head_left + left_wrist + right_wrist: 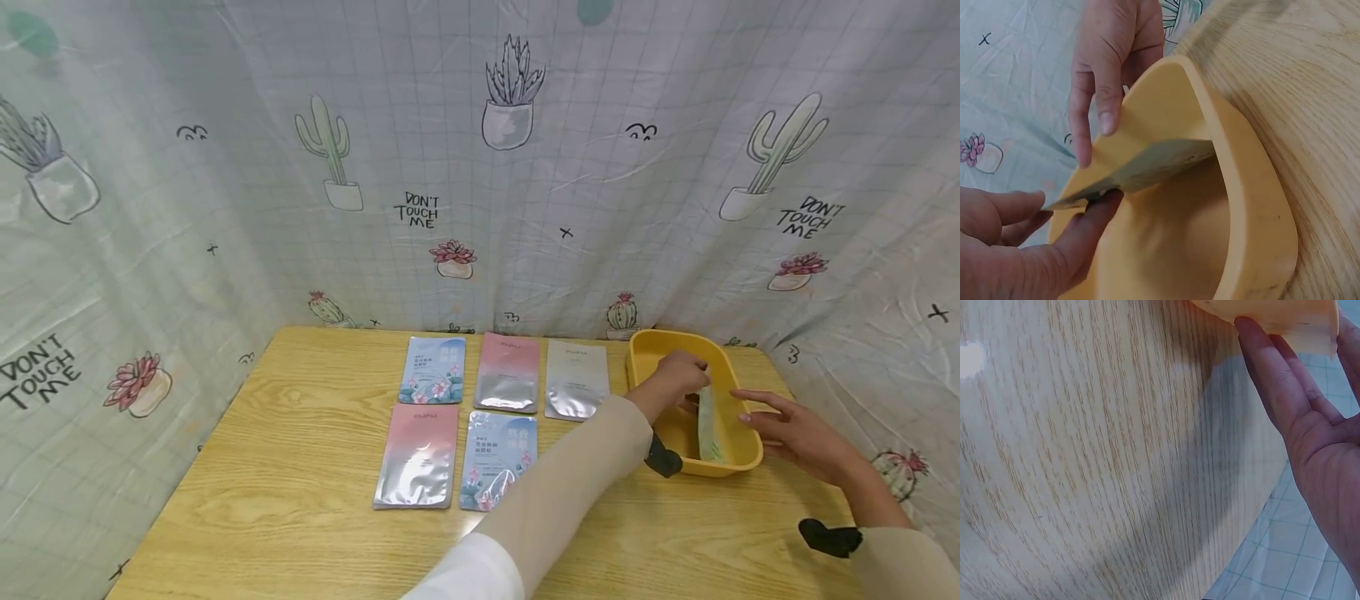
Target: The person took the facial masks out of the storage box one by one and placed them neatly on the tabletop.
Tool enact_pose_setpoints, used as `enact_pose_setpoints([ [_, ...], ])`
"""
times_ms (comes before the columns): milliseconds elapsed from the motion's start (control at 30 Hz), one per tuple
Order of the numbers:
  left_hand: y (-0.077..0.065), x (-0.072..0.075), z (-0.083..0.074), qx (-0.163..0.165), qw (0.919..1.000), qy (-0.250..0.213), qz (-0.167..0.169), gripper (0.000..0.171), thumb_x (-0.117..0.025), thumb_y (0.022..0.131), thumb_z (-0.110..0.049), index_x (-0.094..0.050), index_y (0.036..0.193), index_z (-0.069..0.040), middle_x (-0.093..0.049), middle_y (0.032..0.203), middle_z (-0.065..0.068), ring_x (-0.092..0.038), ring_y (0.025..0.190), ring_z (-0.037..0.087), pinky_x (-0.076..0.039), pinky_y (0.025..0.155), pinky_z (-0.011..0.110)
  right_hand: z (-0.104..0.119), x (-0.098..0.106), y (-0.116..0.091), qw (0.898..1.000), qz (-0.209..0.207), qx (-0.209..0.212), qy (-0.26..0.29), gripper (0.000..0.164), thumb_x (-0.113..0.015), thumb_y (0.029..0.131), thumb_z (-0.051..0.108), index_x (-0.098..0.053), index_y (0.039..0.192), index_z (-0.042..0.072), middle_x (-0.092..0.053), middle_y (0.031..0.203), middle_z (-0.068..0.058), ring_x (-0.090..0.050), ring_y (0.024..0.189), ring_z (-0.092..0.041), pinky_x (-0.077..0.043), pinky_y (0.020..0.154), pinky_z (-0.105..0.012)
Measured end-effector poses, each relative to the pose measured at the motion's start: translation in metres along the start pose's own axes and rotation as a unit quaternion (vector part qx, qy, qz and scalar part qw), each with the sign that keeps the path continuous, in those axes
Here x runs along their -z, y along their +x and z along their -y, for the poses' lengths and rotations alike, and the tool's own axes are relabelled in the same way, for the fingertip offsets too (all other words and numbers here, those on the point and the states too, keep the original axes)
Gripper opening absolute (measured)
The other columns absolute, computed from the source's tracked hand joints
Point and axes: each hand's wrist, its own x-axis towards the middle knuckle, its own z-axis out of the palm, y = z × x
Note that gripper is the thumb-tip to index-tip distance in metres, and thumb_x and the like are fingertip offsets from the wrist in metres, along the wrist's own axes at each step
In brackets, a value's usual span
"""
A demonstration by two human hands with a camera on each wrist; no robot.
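The left hand (675,377) reaches inside the yellow plastic bin (1260,206) and pinches the edge of a pale green flat packet (706,421) between thumb and fingers. In the left wrist view the packet (1160,165) slants across the bin's inside, its far end against the wall. At the bin's right side is the right hand (798,433), with two long fingers stretched over the rim. Seen from the right wrist, other straight fingers (1279,381) touch the bin's outer wall from below.
Left of the bin lie sheet-mask packets in two rows: blue floral ones (433,371) (498,461), pink-silver ones (507,372) (416,457) and a white-silver one (577,380). The wooden table (285,433) backs onto a cactus-print curtain (420,125). The left forearm crosses in front of the packets.
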Motion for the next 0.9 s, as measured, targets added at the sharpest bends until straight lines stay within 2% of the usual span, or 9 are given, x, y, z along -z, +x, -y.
enact_pose_setpoints([
  [67,-0.003,-0.001,0.000,0.009,0.9967,-0.081,0.003,0.035,-0.070,0.095,-0.001,-0.071,0.128,-0.009,-0.069,0.104,0.007,-0.073,0.093,0.029,-0.061,0.080,0.044,-0.001,0.000,0.000,1.000,0.004,0.001,0.010,0.046,-0.049,0.109,0.013,-0.046,0.153,0.027,-0.058,0.123,0.022,-0.066,0.107,-0.001,-0.059,0.086,-0.029],
  [200,-0.005,-0.003,0.000,0.017,0.9892,-0.146,0.002,0.023,-0.076,0.087,0.006,-0.065,0.107,0.006,-0.062,0.091,0.013,-0.073,0.092,0.033,-0.061,0.083,0.044,-0.003,0.002,0.000,0.999,0.016,0.012,0.026,0.045,-0.048,0.109,0.011,-0.050,0.148,0.033,-0.060,0.123,0.020,-0.067,0.108,-0.004,-0.059,0.087,-0.030],
  [267,-0.004,-0.004,0.001,0.025,0.9893,-0.144,0.003,0.020,-0.078,0.085,0.006,-0.061,0.094,0.004,-0.059,0.088,0.010,-0.072,0.091,0.030,-0.061,0.084,0.042,-0.003,0.002,-0.001,0.999,0.018,0.015,0.031,0.045,-0.047,0.109,0.010,-0.051,0.146,0.035,-0.061,0.123,0.020,-0.067,0.108,-0.004,-0.059,0.087,-0.030],
  [367,0.002,-0.005,0.004,0.038,0.9929,-0.111,0.016,0.015,-0.079,0.085,0.005,-0.067,0.092,0.005,-0.063,0.085,0.007,-0.071,0.087,0.027,-0.061,0.083,0.043,-0.004,0.003,0.000,0.999,0.024,0.019,0.033,0.044,-0.047,0.109,0.011,-0.051,0.146,0.036,-0.062,0.124,0.019,-0.067,0.109,-0.005,-0.059,0.087,-0.030],
  [433,0.006,-0.005,0.007,0.051,0.9927,-0.102,0.039,0.017,-0.079,0.086,0.001,-0.072,0.102,0.004,-0.067,0.087,0.009,-0.072,0.086,0.031,-0.061,0.082,0.049,-0.003,0.002,0.000,0.999,0.021,0.017,0.032,0.044,-0.048,0.110,0.012,-0.050,0.145,0.037,-0.063,0.123,0.019,-0.068,0.109,-0.005,-0.059,0.087,-0.031],
  [533,0.010,-0.002,0.010,0.083,0.9867,-0.112,0.083,0.034,-0.078,0.089,-0.003,-0.072,0.122,-0.006,-0.071,0.101,0.014,-0.071,0.093,0.039,-0.058,0.085,0.058,-0.003,0.002,0.000,0.999,0.021,0.018,0.028,0.043,-0.048,0.110,0.013,-0.050,0.145,0.038,-0.063,0.123,0.019,-0.068,0.109,-0.005,-0.059,0.087,-0.030],
  [700,0.009,0.001,0.013,0.105,0.9762,-0.144,0.123,0.050,-0.076,0.091,-0.002,-0.063,0.138,-0.015,-0.070,0.114,0.021,-0.068,0.103,0.045,-0.055,0.091,0.059,-0.003,0.001,0.000,1.000,0.016,0.015,0.019,0.044,-0.048,0.110,0.014,-0.047,0.150,0.033,-0.063,0.123,0.019,-0.067,0.109,-0.003,-0.059,0.088,-0.029],
  [767,0.008,0.000,0.014,0.099,0.9744,-0.162,0.121,0.052,-0.074,0.091,0.003,-0.061,0.139,-0.012,-0.070,0.114,0.023,-0.068,0.105,0.047,-0.054,0.092,0.059,-0.002,0.002,0.000,1.000,0.021,0.015,0.014,0.046,-0.048,0.110,0.014,-0.044,0.153,0.029,-0.061,0.124,0.019,-0.066,0.109,-0.002,-0.058,0.088,-0.028],
  [900,0.005,0.002,0.015,0.081,0.9742,-0.189,0.094,0.025,-0.071,0.090,0.009,-0.067,0.115,0.005,-0.072,0.098,0.025,-0.070,0.100,0.046,-0.055,0.090,0.058,-0.001,0.001,0.000,1.000,0.017,0.007,0.012,0.047,-0.048,0.110,0.014,-0.042,0.154,0.028,-0.060,0.123,0.019,-0.066,0.108,-0.001,-0.058,0.088,-0.028],
])
